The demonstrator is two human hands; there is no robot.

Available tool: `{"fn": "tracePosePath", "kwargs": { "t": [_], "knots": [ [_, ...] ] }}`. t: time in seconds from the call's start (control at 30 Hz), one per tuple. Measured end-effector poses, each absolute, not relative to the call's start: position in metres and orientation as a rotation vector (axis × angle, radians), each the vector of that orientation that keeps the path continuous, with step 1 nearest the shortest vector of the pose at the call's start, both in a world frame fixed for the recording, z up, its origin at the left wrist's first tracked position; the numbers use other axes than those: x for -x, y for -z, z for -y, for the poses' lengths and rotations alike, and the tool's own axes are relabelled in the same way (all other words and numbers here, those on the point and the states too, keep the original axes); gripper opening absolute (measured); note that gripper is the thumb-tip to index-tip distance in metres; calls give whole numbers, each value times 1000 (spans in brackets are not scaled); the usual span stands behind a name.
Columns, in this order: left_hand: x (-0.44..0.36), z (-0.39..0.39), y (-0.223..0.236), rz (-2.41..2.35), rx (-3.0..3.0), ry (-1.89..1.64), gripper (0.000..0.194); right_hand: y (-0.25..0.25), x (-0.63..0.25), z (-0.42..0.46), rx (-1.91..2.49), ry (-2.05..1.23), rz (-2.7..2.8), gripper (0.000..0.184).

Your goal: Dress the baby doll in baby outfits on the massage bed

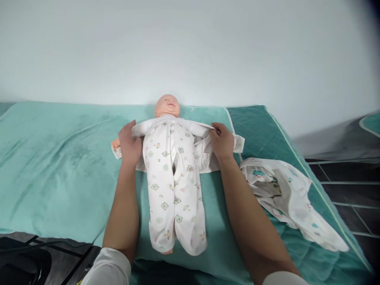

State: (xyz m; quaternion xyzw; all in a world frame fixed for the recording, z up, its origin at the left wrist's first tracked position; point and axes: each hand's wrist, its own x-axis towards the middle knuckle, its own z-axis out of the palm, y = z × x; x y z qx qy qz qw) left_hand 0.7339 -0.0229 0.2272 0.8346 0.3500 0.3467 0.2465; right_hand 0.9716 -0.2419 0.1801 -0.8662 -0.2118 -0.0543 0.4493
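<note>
A baby doll [168, 105] lies on its back, head towards the wall, in white trousers [175, 190] with small printed figures. A plain white cloth panel [196, 127] spreads sideways from the top of the trousers over the doll's chest. My right hand [222, 140] is closed, pinching the panel's right end between thumb and fingers. At the panel's left end, my left hand [130, 142] is curled around the cloth, with its fingertips partly hidden. Beneath the panel, a white shirt [204, 154] lies spread, its sleeves out to both sides. One doll hand [115, 144] shows at left.
A crumpled white printed baby garment [285, 190] lies on the dark green quilted cover [249, 122] at right. Light green cloth [74, 170] covers the left and middle. Behind stands a white wall [190, 51]; a black object [23, 261] is at lower left.
</note>
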Motion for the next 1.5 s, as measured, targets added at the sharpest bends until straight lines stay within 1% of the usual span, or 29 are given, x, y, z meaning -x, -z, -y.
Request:
{"fn": "tracePosePath", "kwargs": {
  "t": [0.07, 0.13, 0.17, 0.27, 0.33, 0.43, 0.5, 0.57, 0.7, 0.8, 0.93, 1.07, 1.13, 1.27, 1.37, 1.43, 1.5],
  "knots": [
    [-737, 41, -242, -742, -2229, -973, 49, -180, -973, 243, 2206, 140, 500, 45],
    [-748, 61, -260, -523, -2273, -887, 39, -182, -970, 241, 2270, 151, 503, 42],
    [-757, 70, -269, -430, -2336, -812, 37, -182, -969, 240, 2290, 155, 497, 42],
    [-796, 91, -295, -242, -2649, -503, 38, -185, -966, 239, 2301, 133, 489, 39],
    [-827, 99, -307, -120, -2831, -181, 39, -186, -966, 240, 2293, 102, 501, 38],
    [-871, 111, -312, -2, -2981, 277, 47, -187, -968, 242, 2283, 58, 538, 36],
    [-895, 119, -307, -6, -3046, 430, 47, -187, -969, 242, 2283, 40, 558, 35],
    [-912, 128, -298, -21, -3082, 507, 43, -187, -970, 241, 2300, 37, 544, 34],
    [-930, 136, -281, -24, -3155, 523, 38, -186, -970, 240, 2305, 37, 525, 34],
    [-931, 132, -278, -13, -3191, 509, 36, -187, -972, 242, 2268, 18, 536, 33],
    [-921, 123, -289, -3, -3281, 435, 31, -188, -977, 251, 2181, -41, 420, 31],
    [-905, 109, -309, -43, -3355, 294, 32, -189, -985, 261, 2011, -48, 298, 24],
    [-897, 101, -318, -65, -3369, 252, 33, -188, -988, 265, 1918, -94, 255, 24],
    [-888, 91, -327, -100, -3376, 177, 35, -186, -993, 268, 1804, -166, 206, 29],
    [-892, 97, -324, -123, -3324, 182, 36, -181, -995, 264, 1669, -186, 250, 31],
    [-899, 104, -316, -134, -3284, 199, 36, -177, -997, 262, 1569, -209, 311, 39],
    [-907, 113, -305, -148, -3262, 192, 35, -172, -999, 261, 1559, -194, 372, 51]
  ]
}}
